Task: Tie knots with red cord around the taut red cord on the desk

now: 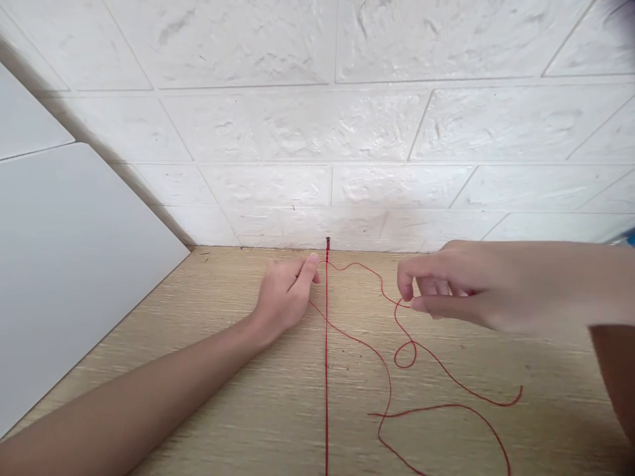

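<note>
A taut red cord [326, 370] runs from a small dark clip [328, 243] at the foot of the wall straight toward me, with a short knotted part just below the clip. My left hand [290, 291] is closed just left of it, thumb against fingers, pinching a thin red strand whose tail comes out below the hand and curves off to the right. On the right, my right hand [436, 287] has thumb and index finger close around another red strand [364, 266], which leads from the knots. Its loose end loops and curls on the table.
The wood-grain table [208, 410] meets a white brick-patterned wall [278, 125]. A large white panel [74, 251] stands at the left. Part of a blue object [631, 238] shows at the right edge.
</note>
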Demonstrator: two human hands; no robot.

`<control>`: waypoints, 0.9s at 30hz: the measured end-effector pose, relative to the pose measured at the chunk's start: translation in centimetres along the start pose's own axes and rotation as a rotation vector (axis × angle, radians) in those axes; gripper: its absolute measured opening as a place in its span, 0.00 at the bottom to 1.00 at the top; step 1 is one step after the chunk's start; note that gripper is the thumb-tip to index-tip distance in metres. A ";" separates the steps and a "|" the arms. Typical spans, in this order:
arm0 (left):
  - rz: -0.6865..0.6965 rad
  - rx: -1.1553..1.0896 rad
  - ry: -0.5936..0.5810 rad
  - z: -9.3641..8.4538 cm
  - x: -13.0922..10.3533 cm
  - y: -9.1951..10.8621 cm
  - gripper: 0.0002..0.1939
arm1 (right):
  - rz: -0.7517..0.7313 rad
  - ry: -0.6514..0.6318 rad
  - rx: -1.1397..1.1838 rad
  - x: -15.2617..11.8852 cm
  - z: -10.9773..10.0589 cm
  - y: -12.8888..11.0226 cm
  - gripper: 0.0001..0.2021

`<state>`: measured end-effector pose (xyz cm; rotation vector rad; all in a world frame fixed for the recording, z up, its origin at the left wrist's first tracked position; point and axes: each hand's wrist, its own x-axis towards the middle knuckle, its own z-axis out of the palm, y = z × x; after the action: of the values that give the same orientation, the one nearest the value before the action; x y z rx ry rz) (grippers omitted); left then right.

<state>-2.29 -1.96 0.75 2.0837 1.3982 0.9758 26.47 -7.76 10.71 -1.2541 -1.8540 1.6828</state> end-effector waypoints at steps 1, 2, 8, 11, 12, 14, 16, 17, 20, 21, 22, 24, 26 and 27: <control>0.003 0.001 -0.001 0.0 0.0 0.0 0.28 | 0.027 -0.029 0.016 0.6 0.2 0.5 0.10; 0.007 0.002 -0.003 0.0 0.0 0.0 0.28 | 0.055 -0.064 0.032 1.1 0.5 1.2 0.11; -0.015 0.007 -0.023 0.1 0.0 -0.1 0.29 | 0.259 -0.300 0.112 4.6 0.9 5.2 0.15; -0.016 0.002 -0.026 0.1 0.0 -0.1 0.28 | 0.150 -0.119 0.201 6.2 0.3 6.0 0.15; -0.014 -0.004 -0.026 0.1 0.0 0.0 0.28 | 0.060 0.001 0.225 6.6 0.1 6.2 0.14; -0.006 -0.021 -0.021 0.1 0.0 0.0 0.27 | -0.113 0.208 0.199 7.1 0.2 6.5 0.11; 0.002 -0.041 -0.013 0.0 0.0 0.0 0.26 | -0.223 0.302 0.031 7.3 0.6 6.8 0.07; 0.006 -0.051 -0.009 0.0 0.0 0.1 0.25 | -0.261 0.307 -0.094 7.3 0.9 6.9 0.05; 0.000 -0.068 -0.001 0.1 0.0 0.0 0.24 | -0.345 0.201 -0.441 7.1 1.7 7.0 0.09; -0.007 -0.068 -0.002 0.1 0.0 0.0 0.24 | -0.355 0.157 -0.512 7.0 1.9 6.9 0.11; -0.016 -0.067 -0.003 0.1 0.0 0.0 0.25 | -0.349 0.123 -0.562 6.9 2.0 6.8 0.11; -0.032 -0.063 -0.008 0.2 0.0 0.0 0.25 | -0.313 0.103 -0.628 6.8 2.0 6.6 0.09; -0.046 -0.059 -0.012 0.2 0.0 -0.1 0.26 | -0.269 0.104 -0.665 6.8 1.8 6.5 0.04; -0.051 -0.056 -0.015 0.2 0.0 -0.1 0.26 | -0.253 0.100 -0.676 6.8 1.8 6.5 0.02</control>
<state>-2.16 -1.91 0.56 2.0009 1.3935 0.9661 23.81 -4.14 2.22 -1.2192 -2.4912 0.8632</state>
